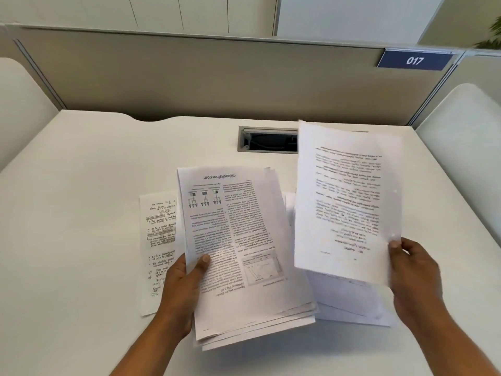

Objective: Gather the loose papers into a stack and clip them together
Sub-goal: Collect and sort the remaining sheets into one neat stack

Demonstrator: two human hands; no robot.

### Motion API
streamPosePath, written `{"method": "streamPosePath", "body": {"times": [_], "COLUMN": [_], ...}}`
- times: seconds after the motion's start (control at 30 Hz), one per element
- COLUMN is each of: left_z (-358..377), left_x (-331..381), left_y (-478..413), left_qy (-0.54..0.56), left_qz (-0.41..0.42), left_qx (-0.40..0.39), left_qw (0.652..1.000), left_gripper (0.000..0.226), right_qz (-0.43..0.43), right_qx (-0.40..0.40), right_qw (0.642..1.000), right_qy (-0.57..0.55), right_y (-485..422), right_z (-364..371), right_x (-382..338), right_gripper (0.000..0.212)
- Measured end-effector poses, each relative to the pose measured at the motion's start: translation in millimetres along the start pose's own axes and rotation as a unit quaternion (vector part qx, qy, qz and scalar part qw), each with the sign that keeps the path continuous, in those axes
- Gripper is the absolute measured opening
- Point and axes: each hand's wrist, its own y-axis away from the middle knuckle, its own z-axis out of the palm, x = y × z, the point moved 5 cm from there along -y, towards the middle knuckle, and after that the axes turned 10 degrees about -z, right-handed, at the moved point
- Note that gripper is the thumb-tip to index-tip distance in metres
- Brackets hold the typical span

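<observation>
Papers: L hand (181, 290) grips stack (244, 256), R hand (414, 272) grips sheet (347, 202).

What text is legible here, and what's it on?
"017": blue sign on the partition.
"mebooksfree.com": top sheet of the stack in the left hand, printed upside down.
Body text on that stack, the sheet in the right hand and the handwritten page: too small or blurred.

White papers (244, 240) with black print; white desk (67, 213).
</observation>
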Motion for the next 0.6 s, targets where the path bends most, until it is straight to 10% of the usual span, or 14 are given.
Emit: {"method": "streamPosePath", "body": {"times": [0.6], "left_z": [30], "left_x": [8], "left_y": [21], "left_qy": [-0.006], "left_qz": [-0.006], "left_qx": [-0.047], "left_qw": [0.999], "left_gripper": [0.018], "right_qz": [-0.009], "right_qx": [-0.182], "right_qw": [0.983], "right_qy": [-0.003], "right_y": [69], "right_z": [76], "right_x": [-1], "right_gripper": [0.017]}}
